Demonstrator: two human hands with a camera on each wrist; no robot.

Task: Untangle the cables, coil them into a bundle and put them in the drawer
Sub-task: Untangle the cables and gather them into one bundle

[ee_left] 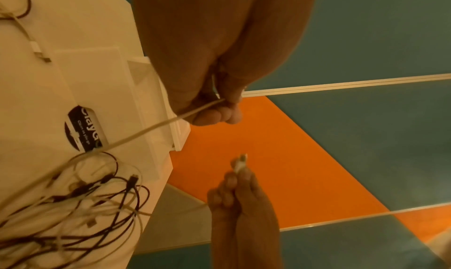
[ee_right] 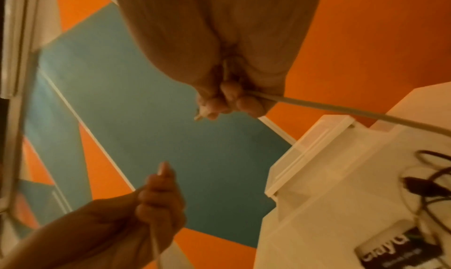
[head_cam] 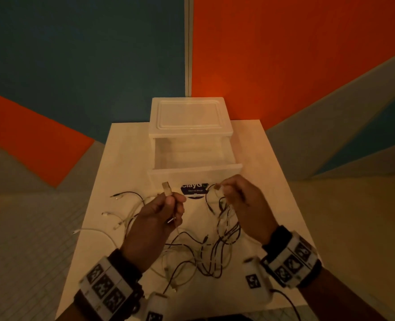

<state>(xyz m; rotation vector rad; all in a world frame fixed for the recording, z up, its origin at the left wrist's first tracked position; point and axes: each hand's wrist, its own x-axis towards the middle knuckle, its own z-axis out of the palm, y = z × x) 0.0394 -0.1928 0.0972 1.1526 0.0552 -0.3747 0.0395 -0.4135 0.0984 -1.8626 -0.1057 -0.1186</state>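
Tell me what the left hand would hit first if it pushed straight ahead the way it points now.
Probably the drawer's front panel. The left hand holds a white cable raised over the table, plug toward the open drawer. Depth is unclear; held high enough, it might pass over the panel.

Dim warm light, pale wooden table [head_cam: 273, 158], orange-and-teal panelled wall [head_cam: 284, 54], floor [head_cam: 25, 239] looks tiled, I think.

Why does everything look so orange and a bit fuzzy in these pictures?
Head view: dim, warm light tints the white table yellowish; straight edges bow from the wide lens. Left wrist view: the cable pile is smeared. Right wrist view: the right hand fills the top, soft and out of focus.
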